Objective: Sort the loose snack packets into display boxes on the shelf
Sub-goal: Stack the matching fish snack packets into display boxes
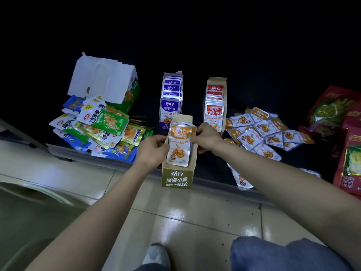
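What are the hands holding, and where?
Both hold the gold display box by its side walls: left hand on the left wall, right hand on the right wall near the top, also touching the front orange packet.

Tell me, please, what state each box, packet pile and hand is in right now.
gold display box, upright, partly filled, held
purple display box, upright, filled
red display box, upright, filled
loose orange packets, scattered on the shelf
white-green carton, flap open
mixed packets, heaped
left hand, grips the box's left wall
right hand, grips its right wall, thumb on front packet
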